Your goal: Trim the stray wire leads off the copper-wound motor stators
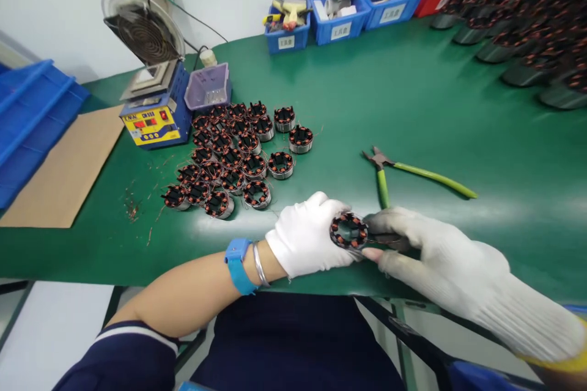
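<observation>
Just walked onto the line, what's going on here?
A person's gloved left hand holds a wound motor stator; the gloved right hand is at its edge, with a dark item too obscured to identify. Green-handled cutters lie open just beyond. More stators stand grouped on the green bench, to the left.

coil ring (pixel 361 238): metal, coppery wire | gloves (pixel 302 238): matt knit cloth | tabletop (pixel 339 98): smooth, glossy | cardboard (pixel 64 177): matt paper

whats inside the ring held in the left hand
Copper coils sit around the inside of the ring, leaving an open middle. The left hand covers part of its outer side, so that part can't be seen.
</observation>
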`<state>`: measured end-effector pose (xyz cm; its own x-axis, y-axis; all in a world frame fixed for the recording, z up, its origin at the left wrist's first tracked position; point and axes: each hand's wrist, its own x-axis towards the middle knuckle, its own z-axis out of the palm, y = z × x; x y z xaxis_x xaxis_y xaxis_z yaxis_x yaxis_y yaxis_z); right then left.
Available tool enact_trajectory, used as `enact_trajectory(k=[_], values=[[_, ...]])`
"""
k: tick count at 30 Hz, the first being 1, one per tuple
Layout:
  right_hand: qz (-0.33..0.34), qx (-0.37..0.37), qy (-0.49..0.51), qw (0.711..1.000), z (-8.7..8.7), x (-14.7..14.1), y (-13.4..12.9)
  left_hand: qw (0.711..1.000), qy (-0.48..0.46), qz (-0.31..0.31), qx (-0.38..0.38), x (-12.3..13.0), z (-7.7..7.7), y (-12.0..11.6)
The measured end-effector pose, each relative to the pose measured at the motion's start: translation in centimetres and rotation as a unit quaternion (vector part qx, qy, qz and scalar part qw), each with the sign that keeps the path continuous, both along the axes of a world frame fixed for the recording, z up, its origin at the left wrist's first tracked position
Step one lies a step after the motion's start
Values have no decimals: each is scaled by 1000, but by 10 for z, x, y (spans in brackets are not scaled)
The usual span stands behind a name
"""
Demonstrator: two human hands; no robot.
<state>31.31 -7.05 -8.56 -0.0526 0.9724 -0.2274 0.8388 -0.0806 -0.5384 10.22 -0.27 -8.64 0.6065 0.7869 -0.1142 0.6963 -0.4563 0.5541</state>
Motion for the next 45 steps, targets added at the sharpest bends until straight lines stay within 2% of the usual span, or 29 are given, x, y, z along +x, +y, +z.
enact_trajectory(k=[5, 8, 11, 13, 15, 17, 19, 23, 25, 26, 27, 30, 32, 33, 35, 38, 40, 43, 45], values=[[18, -20, 82, 996, 8, 1, 3, 999, 26, 26, -3, -1, 6, 3], [11, -20, 86, 996, 14, 1, 3, 1000, 2, 27, 6, -6, 1, 5], [4, -16, 71, 997, 15, -1, 3, 989, -106, 5, 103, -7, -12, 2], [5, -15, 68, 998, 13, -2, 3, 964, -180, -37, 190, -4, -22, -1], [6, -12, 58, 998, 13, -4, 4, 941, -212, -83, 252, 0, -29, -3], [2, -9, 37, 999, 13, -7, 5, 929, -214, -119, 279, 3, -30, -3], [-6, -12, 14, 1000, 15, -11, 7, 926, -205, -156, 276, 0, -25, -2], [-28, 12, -6, 1000, 17, -13, 7, 914, -178, -270, 246, -15, -3, 1], [-35, 14, -22, 999, 15, -12, 6, 917, -177, -290, 211, -23, 6, 0], [-34, 13, -29, 999, 15, -12, 5, 923, -194, -273, 191, -25, 8, -1], [-28, 14, -32, 999, 14, -12, 4, 931, -222, -230, 173, -25, 9, -2], [-10, 31, -33, 999, 10, -11, 4, 952, -279, -26, 122, -18, 5, -4], [-3, 30, -46, 998, 8, -9, 4, 966, -240, 80, 53, -9, 2, -5], [-1, 22, -62, 998, 6, -8, 4, 972, -211, 103, 10, -5, 2, -6], [-10, 15, -112, 994, 5, -3, 4, 978, -159, 116, -64, 2, 5, -7], [-71, 39, -163, 983, 7, 1, 5, 979, -117, 119, -113, 6, 14, -8], [-105, 57, -98, 988, 11, -4, 8, 979, -100, 122, -130, 5, 19, -10], [-90, 29, 43, 995, 14, -17, 16, 976, -107, 102, -158, 1, 17, -10], [-97, -18, 38, 994, 14, -19, 21, 972, -133, 79, -176, -3, 12, -7]])
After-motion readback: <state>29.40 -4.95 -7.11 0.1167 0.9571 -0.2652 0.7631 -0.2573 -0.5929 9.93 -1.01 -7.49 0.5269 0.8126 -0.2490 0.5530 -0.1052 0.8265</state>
